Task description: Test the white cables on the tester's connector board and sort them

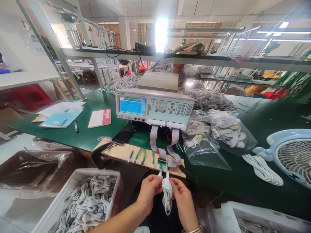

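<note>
Both of my hands hold one coiled white cable [167, 195] just below the front edge of a wooden test board [121, 152]. My left hand [148, 191] pinches the coil's upper left side. My right hand [183, 200] grips its right side. The cable's two connector ends [164, 171] point up at the green socket on the board. Flat ribbon cables [155, 142] run from the board up to a grey cable tester [155, 108] with a lit blue screen.
A white bin [80, 200] of coiled cables sits at lower left, another bin [262, 220] at lower right. Bagged cables [218, 132], a loose coil [262, 168] and a blue fan [291, 155] lie on the green table. A phone [123, 133], papers and a pen lie left. A person sits behind the tester.
</note>
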The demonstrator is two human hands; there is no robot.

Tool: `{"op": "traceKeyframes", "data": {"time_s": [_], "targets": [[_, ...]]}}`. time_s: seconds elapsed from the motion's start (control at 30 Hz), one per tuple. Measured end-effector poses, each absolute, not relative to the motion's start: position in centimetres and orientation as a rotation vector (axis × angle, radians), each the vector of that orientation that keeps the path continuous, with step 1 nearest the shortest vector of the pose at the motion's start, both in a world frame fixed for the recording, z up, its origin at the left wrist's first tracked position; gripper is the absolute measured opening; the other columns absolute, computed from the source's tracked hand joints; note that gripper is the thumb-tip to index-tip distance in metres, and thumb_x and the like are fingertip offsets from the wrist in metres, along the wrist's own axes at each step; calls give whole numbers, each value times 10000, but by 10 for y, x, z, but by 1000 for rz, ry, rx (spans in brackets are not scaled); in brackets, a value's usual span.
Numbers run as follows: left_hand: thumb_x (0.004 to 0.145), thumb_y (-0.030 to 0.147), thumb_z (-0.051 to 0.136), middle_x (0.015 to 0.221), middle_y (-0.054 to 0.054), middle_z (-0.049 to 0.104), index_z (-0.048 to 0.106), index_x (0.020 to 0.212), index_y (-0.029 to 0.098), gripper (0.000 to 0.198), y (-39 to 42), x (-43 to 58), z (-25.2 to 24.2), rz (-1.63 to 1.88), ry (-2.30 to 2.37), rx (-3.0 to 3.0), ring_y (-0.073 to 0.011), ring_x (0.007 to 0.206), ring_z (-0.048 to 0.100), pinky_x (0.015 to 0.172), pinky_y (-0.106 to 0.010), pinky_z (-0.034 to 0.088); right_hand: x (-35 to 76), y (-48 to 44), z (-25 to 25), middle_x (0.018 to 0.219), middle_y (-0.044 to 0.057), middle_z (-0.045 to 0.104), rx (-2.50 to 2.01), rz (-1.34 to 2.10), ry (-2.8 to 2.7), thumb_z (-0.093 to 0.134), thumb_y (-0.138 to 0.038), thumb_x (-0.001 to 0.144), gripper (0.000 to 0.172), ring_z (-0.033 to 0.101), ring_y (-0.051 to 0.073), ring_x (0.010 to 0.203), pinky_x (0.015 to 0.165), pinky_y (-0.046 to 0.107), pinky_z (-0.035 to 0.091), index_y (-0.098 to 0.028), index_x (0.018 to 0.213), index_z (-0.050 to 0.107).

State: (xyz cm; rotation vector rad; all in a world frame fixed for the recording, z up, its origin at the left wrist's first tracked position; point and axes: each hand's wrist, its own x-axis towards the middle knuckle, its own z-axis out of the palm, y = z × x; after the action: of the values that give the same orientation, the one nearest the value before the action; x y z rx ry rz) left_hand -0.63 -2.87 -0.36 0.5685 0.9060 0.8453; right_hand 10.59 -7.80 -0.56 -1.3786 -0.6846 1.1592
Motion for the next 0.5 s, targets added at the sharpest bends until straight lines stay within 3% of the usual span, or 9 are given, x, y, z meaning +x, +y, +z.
{"op": "traceKeyframes", "data": {"time_s": [0.23, 0.5], "targets": [[616, 298, 648, 613, -25, 552, 517, 636, 104, 235, -28, -7, -6, 886, 868, 571, -83, 552, 509, 545, -199, 405, 103, -78, -8, 628, -6, 585, -1338, 1208, -661, 596, -366, 713, 287, 458, 102, 521, 460, 192, 357, -147, 895, 556], [549, 230, 669, 572, -26, 555, 522, 630, 103, 211, -12, -2, -16, 926, 856, 583, -110, 510, 516, 505, -242, 415, 108, -63, -25, 460, -52, 513, -1340, 1296, -612, 674, -448, 586, 446, 374, 71, 391, 360, 170, 287, -161, 906, 557]]}}
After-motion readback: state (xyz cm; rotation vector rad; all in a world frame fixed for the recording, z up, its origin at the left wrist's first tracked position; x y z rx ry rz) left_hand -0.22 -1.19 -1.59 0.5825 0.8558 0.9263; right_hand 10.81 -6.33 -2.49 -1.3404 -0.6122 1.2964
